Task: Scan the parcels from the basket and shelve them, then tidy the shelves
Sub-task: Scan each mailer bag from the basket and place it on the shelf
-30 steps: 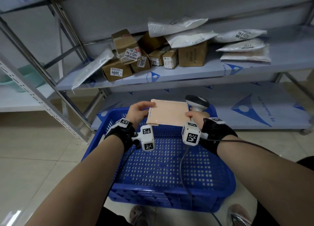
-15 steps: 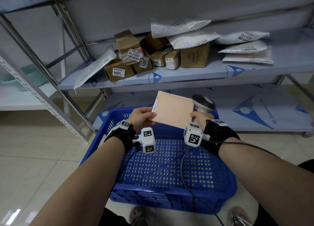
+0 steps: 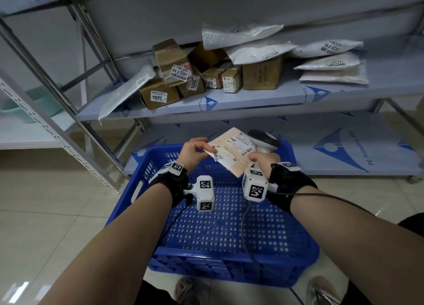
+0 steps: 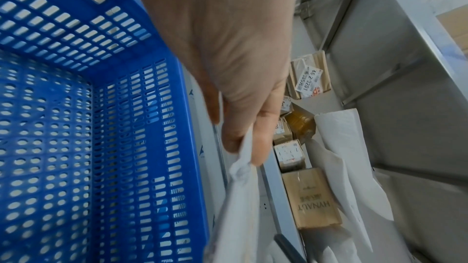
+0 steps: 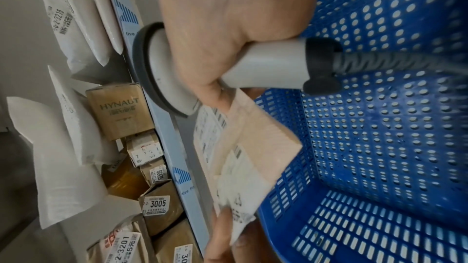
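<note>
The person holds a flat, pale-pink padded mailer (image 3: 231, 152) in the air above the far end of the blue perforated basket (image 3: 229, 231), in front of the lower shelf (image 3: 344, 148); the left hand (image 3: 192, 153) pinches its left corner between thumb and fingers, and the right hand (image 3: 261, 161) is wrapped round the handle of a grey handheld barcode scanner (image 3: 266, 140), its fingertips seemingly also steadying the mailer's right edge; the hands thus stand close together with the parcel bridging them. The mailer lies with its long axis running from the far left down toward the near right, tilted, label side up; the white shipping label with its barcodes (image 3: 246, 151) lies just beside the right hand; the scanner's head sits just beyond the mailer's far right edge and appears to face away from the label, so the judgement is that the right hand, the nearer one, must swing the head over the barcode, or the left must turn the mailer toward it. The mailer looks thin, soft and slightly crumpled at the pinched corner. The basket shows no other parcel in view; the middle shelf (image 3: 252, 102) carries brown cartons (image 3: 158, 96) and white poly mailers (image 3: 254, 52) in a loose heap.
</note>
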Demonstrator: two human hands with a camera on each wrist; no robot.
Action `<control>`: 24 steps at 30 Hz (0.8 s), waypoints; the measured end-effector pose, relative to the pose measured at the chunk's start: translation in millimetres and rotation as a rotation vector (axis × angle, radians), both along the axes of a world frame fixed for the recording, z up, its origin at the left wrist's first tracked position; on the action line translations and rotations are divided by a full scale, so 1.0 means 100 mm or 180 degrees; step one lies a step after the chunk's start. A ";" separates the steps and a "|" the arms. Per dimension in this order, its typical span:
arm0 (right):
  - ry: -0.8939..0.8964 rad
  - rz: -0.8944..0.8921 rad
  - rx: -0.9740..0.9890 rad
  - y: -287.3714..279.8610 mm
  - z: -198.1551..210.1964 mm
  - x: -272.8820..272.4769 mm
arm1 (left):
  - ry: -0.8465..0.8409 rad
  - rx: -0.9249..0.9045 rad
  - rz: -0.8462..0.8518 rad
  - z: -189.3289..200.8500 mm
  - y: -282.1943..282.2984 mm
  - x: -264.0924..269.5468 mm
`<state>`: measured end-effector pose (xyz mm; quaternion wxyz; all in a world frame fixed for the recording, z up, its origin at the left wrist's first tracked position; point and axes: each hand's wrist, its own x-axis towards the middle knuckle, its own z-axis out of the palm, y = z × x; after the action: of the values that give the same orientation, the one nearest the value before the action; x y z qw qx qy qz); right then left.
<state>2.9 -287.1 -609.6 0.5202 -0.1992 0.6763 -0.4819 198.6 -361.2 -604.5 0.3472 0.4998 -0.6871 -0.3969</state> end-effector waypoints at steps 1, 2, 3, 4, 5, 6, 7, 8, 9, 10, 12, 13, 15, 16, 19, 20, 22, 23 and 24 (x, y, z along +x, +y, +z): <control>0.0093 -0.0020 0.0010 -0.01 0.00 0.00 | 0.0165 0.0230 0.0063 -0.01 0.00 0.00; 0.0154 -0.0039 -0.0013 -0.03 0.01 -0.01 | 0.0377 0.0479 0.0168 0.01 0.01 0.00; 0.0218 -0.0060 -0.0053 -0.05 0.01 -0.03 | 0.0557 0.0723 0.0278 0.03 0.02 0.00; 0.0281 -0.0057 -0.0093 -0.09 -0.01 -0.05 | 0.0636 0.0935 0.0353 0.05 0.03 -0.01; 0.0318 -0.0065 -0.0153 -0.12 -0.03 -0.06 | 0.0641 0.1111 0.0364 0.06 0.04 -0.01; 0.0355 -0.0054 -0.0203 -0.15 -0.05 -0.08 | 0.0646 0.1257 0.0338 0.08 0.05 -0.02; 0.0365 -0.0066 -0.0249 -0.16 -0.05 -0.09 | 0.0712 0.1376 0.0346 0.09 0.06 -0.02; 0.0374 -0.0074 -0.0259 -0.16 -0.03 -0.08 | 0.0850 0.1461 0.0416 0.09 0.05 -0.03; 0.0406 -0.0074 -0.0264 -0.12 0.04 -0.06 | 0.1009 0.1521 0.0508 0.10 0.04 -0.03; 0.0460 -0.0033 -0.0265 -0.09 0.08 -0.05 | 0.1074 0.1522 0.0576 0.09 0.03 -0.03; 0.0498 0.0082 -0.0301 -0.08 0.09 -0.05 | 0.0905 0.1403 0.0510 0.08 0.01 -0.02; 0.0472 0.0125 -0.0332 -0.08 0.08 -0.04 | 0.0798 0.1318 0.0405 0.08 0.02 -0.02; 0.0476 0.0135 -0.0343 -0.08 0.08 -0.02 | 0.0698 0.1261 0.0279 0.08 0.02 -0.01; 0.0485 0.0113 -0.0333 -0.09 0.07 -0.01 | 0.0646 0.1256 0.0252 0.10 0.03 -0.01; 0.0507 0.0082 -0.0360 -0.10 0.07 0.00 | 0.0426 0.1319 0.0243 0.13 0.06 -0.01; 0.0515 0.0086 -0.0397 -0.11 0.06 0.00 | 0.0358 0.1357 0.0233 0.14 0.05 0.00; 0.0487 0.0095 -0.0460 -0.11 0.06 -0.01 | 0.0282 0.1392 0.0205 0.13 0.06 0.00; 0.0443 0.0099 -0.0476 -0.12 0.06 -0.02 | 0.0279 0.1387 0.0215 0.13 0.05 0.01; 0.0388 0.0088 -0.0496 -0.12 0.05 -0.03 | 0.0279 0.1360 0.0247 0.13 0.05 0.01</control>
<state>-0.3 -299.4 -604.3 0.4676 -0.2774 0.6644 -0.5128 199.9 -356.6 -591.9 0.2780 0.5703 -0.5519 -0.5412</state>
